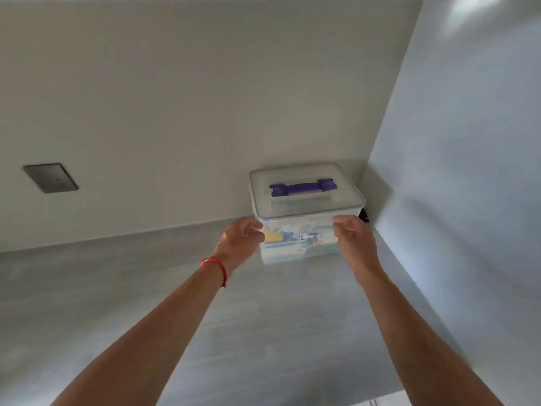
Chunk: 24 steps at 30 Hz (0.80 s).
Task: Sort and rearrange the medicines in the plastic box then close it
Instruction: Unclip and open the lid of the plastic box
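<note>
A clear plastic box stands on the grey counter in the back right corner, its lid on and a purple handle lying flat on top. Medicine packets show blurred through the front wall. Both my arms are stretched toward it. My left hand, a red string on its wrist, is at the box's front left corner with fingers loosely curved. My right hand is at the front right corner, fingers likewise curved. Neither hand plainly grips the box.
The grey counter runs left and toward me. A pale wall rises behind the box, with a dark switch plate at the left. A side wall closes in right of the box. A small black object peeks out behind it.
</note>
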{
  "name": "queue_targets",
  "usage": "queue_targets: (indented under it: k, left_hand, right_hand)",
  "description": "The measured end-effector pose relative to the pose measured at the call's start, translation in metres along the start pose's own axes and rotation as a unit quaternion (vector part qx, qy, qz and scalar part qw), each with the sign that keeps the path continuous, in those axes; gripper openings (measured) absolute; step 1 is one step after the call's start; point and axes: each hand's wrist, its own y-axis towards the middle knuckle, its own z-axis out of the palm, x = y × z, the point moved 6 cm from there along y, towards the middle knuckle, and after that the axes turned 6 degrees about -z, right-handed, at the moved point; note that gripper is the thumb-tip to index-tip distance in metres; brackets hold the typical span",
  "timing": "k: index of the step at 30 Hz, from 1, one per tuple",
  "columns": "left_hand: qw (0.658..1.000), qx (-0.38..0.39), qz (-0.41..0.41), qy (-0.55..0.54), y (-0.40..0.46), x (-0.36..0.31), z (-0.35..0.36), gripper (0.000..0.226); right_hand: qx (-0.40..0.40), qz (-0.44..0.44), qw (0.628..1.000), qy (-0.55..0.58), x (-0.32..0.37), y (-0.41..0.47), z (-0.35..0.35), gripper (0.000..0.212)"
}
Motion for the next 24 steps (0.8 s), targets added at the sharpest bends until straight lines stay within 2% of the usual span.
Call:
queue_targets:
  k: [3, 6, 8, 11, 17, 19, 22, 24]
  left_hand:
    - [0.997, -0.018, -0.06, -0.04, 0.02, -0.012, 0.017, 0.045]
    - [0.984, -0.002, -0.114, -0.133, 0.037, -0.015, 0.032, 0.054]
    - [0.964, 0.019, -0.143, -0.222, 0.043, -0.016, 0.04, 0.044]
    - [0.936, -0.008, -0.171, -0.307, 0.047, -0.017, 0.037, 0.012]
    - [0.93, -0.061, -0.183, -0.313, 0.04, -0.018, 0.026, 0.021]
    - [0.929, -0.075, -0.191, -0.308, 0.03, -0.012, 0.021, 0.018]
    - [0.928, -0.094, -0.203, -0.298, 0.009, 0.006, 0.012, 0.022]
    - [0.927, -0.114, -0.211, -0.29, -0.004, 0.018, -0.002, 0.025]
  right_hand:
    - [-0.008, -0.018, 0.997, -0.074, -0.005, 0.062, -0.023, 0.04]
    - [0.038, 0.035, 0.996, -0.077, -0.019, 0.115, -0.029, 0.038]
    - [0.06, 0.071, 0.994, -0.062, -0.033, 0.133, -0.027, 0.045]
    - [0.063, 0.074, 0.994, -0.059, -0.042, 0.144, -0.023, 0.045]
    - [0.085, 0.044, 0.995, -0.018, -0.041, 0.129, -0.038, 0.004]
    - [0.097, 0.034, 0.994, -0.021, -0.041, 0.119, -0.045, 0.005]
    - [0.113, 0.029, 0.993, 0.004, -0.047, 0.102, -0.048, 0.018]
    - [0.106, 0.041, 0.993, 0.036, -0.054, 0.089, -0.05, 0.019]
